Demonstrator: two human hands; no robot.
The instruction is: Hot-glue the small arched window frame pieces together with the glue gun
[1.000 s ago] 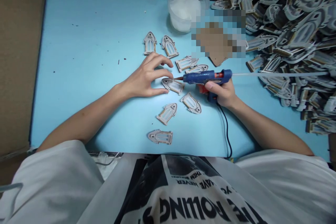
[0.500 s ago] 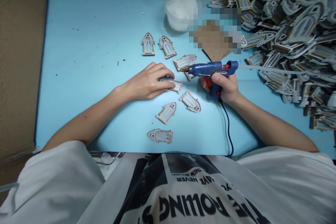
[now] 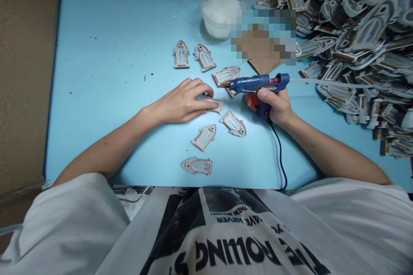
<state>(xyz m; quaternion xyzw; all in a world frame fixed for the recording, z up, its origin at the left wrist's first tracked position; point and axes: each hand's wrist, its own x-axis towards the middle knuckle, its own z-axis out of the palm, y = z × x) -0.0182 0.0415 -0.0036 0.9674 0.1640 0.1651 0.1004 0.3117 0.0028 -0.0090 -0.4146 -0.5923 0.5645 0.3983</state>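
Note:
My right hand [image 3: 278, 104] is wrapped round the handle of a blue glue gun [image 3: 250, 84], its nozzle pointing left and a long clear glue stick trailing from its back. My left hand [image 3: 183, 102] grips a small arched window piece [image 3: 218, 106] on the blue table, the fingers covering its left part. Beyond the nozzle lies another window piece [image 3: 222, 76], with one more partly hidden under the gun. Two pieces stand side by side farther back, the left one [image 3: 181, 55] upright in view. Nearer me are three more, one [image 3: 233, 124] right of my left fingertips.
A clear round tub [image 3: 225, 8] with white material stands at the back. Brown cardboard [image 3: 264, 65], partly pixelated, lies behind the gun. A large heap of window pieces [image 3: 364, 38] fills the right side. The gun's black cable [image 3: 280, 150] runs to the front edge.
The view has shifted very slightly. My left fingertip reaches a little farther right over the held window piece; otherwise both hands keep nearly the same pose.

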